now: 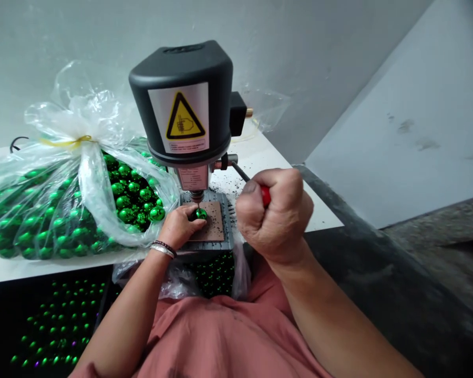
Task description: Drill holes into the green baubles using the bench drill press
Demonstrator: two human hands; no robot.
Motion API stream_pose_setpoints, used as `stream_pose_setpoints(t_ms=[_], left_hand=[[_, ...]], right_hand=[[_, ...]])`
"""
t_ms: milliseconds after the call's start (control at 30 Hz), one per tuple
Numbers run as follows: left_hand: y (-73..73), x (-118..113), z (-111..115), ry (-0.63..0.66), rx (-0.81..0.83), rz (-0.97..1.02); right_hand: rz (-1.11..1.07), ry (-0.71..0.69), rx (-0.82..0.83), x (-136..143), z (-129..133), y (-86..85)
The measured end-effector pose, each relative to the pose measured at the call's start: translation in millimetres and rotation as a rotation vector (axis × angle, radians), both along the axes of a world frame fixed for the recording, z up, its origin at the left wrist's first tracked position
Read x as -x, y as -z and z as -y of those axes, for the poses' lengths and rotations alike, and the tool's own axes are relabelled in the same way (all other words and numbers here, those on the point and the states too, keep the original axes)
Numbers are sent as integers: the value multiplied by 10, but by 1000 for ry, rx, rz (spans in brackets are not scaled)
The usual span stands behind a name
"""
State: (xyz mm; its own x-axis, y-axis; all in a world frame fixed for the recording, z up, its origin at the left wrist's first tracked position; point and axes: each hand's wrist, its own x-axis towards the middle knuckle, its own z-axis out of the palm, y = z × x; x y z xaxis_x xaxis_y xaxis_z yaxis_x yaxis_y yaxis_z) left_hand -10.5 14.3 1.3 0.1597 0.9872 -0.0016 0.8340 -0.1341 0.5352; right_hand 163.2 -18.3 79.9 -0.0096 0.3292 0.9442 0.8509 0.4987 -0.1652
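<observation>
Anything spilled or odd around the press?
Yes: dark crumbs litter the white tabletop and brown board around the drill press, like loose debris. The plastic bag also gapes at its side though tied on top.

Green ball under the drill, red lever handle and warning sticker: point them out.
Green ball [201,214], head view, its shiny top.
Red lever handle [265,196], head view, exposed part.
Warning sticker [185,124], head view, yellow triangle.

Shiny green ball [201,213], beneath black drill press [185,110]
</observation>
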Motion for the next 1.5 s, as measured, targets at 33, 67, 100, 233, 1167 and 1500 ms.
stream_pose_setpoints(t_ms=[33, 67, 100, 233, 1167, 1500], left_hand=[[-3, 1, 1, 5, 2, 8], [-3, 2, 1, 13, 4, 17], [-2, 3, 1, 20, 7, 24], [17, 7, 6, 2, 1, 20], [95, 30, 18, 0, -22, 55], [70, 22, 31, -5, -11, 80]], right_hand=[[-16, -6, -14, 6, -9, 25], [-30, -11, -22, 12, -17, 45], [-41, -17, -27, 19, -24, 62], [-80, -46, -41, 44, -30, 129], [-235, -110, -13, 159, 22, 345], [-232, -121, -12, 160, 19, 427]])
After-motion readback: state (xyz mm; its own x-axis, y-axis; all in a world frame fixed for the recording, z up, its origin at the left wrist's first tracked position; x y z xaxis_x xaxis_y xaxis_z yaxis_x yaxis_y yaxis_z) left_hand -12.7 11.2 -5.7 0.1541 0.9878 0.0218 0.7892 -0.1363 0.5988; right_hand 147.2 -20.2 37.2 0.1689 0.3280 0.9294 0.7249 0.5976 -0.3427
